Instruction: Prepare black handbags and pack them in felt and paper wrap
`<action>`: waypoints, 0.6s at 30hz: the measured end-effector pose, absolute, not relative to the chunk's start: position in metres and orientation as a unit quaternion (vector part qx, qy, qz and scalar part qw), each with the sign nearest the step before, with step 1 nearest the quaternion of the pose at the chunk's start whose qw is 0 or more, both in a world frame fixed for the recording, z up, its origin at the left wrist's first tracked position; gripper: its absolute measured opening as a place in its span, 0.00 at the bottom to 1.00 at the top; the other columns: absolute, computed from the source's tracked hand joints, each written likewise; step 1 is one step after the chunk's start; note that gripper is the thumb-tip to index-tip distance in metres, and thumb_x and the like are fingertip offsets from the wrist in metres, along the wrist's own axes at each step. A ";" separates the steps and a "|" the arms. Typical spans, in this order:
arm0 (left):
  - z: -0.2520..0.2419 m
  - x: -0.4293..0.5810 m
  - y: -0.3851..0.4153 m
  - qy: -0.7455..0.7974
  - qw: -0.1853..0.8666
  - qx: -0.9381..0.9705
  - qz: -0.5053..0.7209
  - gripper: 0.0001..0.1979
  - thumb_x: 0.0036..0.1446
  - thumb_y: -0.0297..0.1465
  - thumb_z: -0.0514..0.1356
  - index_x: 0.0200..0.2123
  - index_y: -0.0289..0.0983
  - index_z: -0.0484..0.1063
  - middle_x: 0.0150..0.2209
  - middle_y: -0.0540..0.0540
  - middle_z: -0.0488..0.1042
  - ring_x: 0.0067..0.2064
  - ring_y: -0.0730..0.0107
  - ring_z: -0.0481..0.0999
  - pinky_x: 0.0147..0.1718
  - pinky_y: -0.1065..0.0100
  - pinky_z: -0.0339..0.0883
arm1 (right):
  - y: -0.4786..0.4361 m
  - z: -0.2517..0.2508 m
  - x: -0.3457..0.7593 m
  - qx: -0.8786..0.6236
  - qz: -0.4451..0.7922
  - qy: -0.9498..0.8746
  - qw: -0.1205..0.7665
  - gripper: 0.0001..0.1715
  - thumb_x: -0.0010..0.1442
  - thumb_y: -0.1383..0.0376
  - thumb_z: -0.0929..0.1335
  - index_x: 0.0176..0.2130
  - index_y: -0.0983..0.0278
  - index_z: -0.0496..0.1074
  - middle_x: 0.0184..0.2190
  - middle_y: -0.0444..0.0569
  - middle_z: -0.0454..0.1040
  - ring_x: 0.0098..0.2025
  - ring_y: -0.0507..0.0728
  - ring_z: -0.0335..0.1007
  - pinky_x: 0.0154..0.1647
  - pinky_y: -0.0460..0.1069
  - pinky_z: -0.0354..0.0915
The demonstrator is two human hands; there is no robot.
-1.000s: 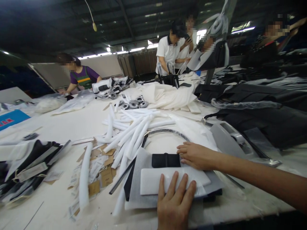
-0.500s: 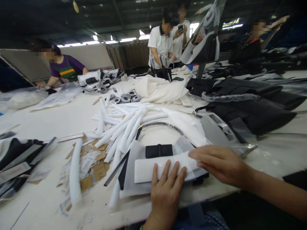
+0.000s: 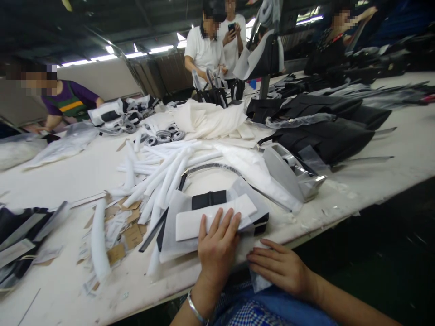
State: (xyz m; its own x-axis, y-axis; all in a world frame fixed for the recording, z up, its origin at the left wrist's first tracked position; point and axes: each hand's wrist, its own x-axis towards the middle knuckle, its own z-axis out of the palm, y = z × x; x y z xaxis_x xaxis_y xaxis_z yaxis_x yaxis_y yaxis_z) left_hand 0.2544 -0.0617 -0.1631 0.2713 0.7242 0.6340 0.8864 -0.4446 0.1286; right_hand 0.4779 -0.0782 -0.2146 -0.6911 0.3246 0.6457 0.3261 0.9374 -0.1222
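Note:
My left hand [image 3: 219, 240] lies with spread fingers on a white foam strip [image 3: 190, 225], pressing it against a handbag [image 3: 207, 199]. The bag lies on the table, partly wrapped in pale tissue paper, with a black strap panel showing above the strip. Its dark handle [image 3: 217, 166], covered in clear film, arches behind. At the table's front edge, just right of the bag, is my right hand [image 3: 283, 269], its fingers stretched out and thumb slightly apart. Under those fingers hangs a translucent plastic piece [image 3: 260, 281]; no grip on it shows.
White foam tubes [image 3: 170, 174] are heaped behind the bag. Brown tags [image 3: 132, 235] lie scattered to its left. A tape dispenser [image 3: 295, 170] stands to the right, before stacked black bags [image 3: 322, 133]. Co-workers, including a person in white [image 3: 204, 50], stand across the table [image 3: 384, 163].
My right hand has left the right end of the foam strip and dropped to the table's front edge. My left hand stays on the strip. The whole view has shifted right.

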 end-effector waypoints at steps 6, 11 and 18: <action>-0.167 0.257 -0.061 -0.519 0.135 -0.778 -0.326 0.19 0.68 0.30 0.56 0.61 0.45 0.69 0.59 0.51 0.74 0.62 0.60 0.72 0.71 0.52 0.37 | -0.092 -0.206 0.474 -0.175 0.042 -0.915 0.360 0.18 0.70 0.73 0.61 0.54 0.71 0.74 0.47 0.58 0.82 0.55 0.58 0.76 0.61 0.58 0.69; -0.169 0.260 -0.060 -0.524 0.138 -0.770 -0.336 0.18 0.70 0.32 0.54 0.61 0.45 0.69 0.59 0.53 0.74 0.62 0.59 0.72 0.71 0.52 0.37 | -0.108 -0.200 0.474 -0.187 0.054 -0.915 0.355 0.18 0.71 0.72 0.60 0.51 0.70 0.76 0.47 0.55 0.82 0.54 0.57 0.77 0.60 0.55 0.70; -0.173 0.263 -0.060 -0.526 0.144 -0.764 -0.345 0.17 0.71 0.32 0.54 0.60 0.45 0.70 0.58 0.52 0.75 0.62 0.59 0.72 0.71 0.52 0.38 | -0.115 -0.176 0.471 -0.186 0.046 -0.922 0.338 0.18 0.72 0.70 0.60 0.51 0.68 0.77 0.48 0.51 0.81 0.54 0.55 0.76 0.63 0.52 0.66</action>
State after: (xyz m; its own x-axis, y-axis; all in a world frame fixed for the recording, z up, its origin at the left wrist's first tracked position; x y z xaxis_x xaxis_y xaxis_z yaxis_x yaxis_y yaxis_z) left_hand 0.2629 -0.0596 -0.1732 0.2098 0.7036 0.6790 0.9029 -0.4059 0.1416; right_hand 0.4707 -0.1152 -0.1762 -0.7027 0.3738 0.6053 0.3122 0.9266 -0.2098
